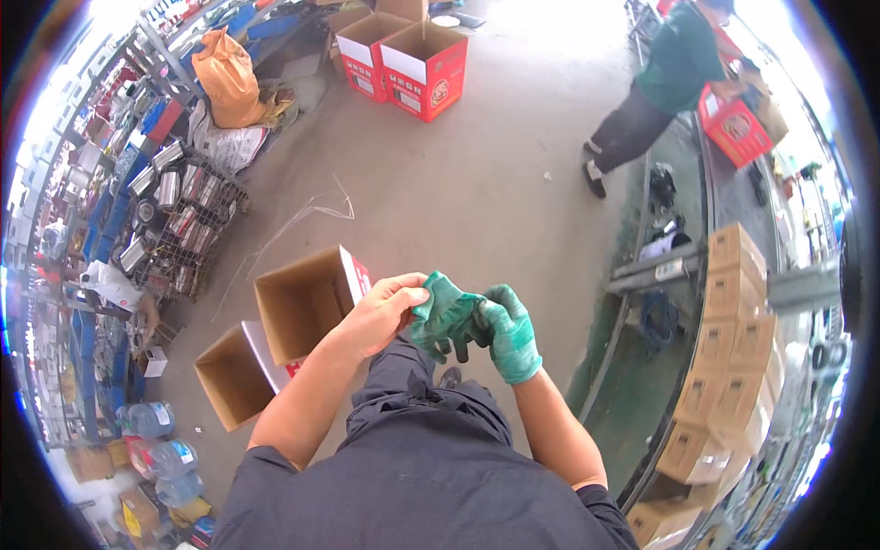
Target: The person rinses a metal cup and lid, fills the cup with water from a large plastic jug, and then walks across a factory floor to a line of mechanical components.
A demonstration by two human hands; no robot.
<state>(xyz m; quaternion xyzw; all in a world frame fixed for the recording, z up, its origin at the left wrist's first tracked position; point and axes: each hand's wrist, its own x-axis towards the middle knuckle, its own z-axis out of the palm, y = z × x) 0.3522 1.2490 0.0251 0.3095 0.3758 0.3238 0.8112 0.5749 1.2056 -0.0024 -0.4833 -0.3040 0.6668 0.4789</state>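
Observation:
A loose green work glove hangs in front of my body, its fingers pointing downward. My bare left hand pinches the cuff side of it between thumb and fingers. My right hand wears a matching green glove with a whitish, worn back, and its fingers grip the other side of the loose glove. Just left of my left forearm stand two open cardboard boxes: a larger one with a red and white outside, and another beside it. Both show bare brown insides.
Red and white boxes stand open on the floor ahead. At the far right, a person in a green top is beside a conveyor with a red box. Small brown cartons are stacked at right. Wire baskets of metal cylinders line the left.

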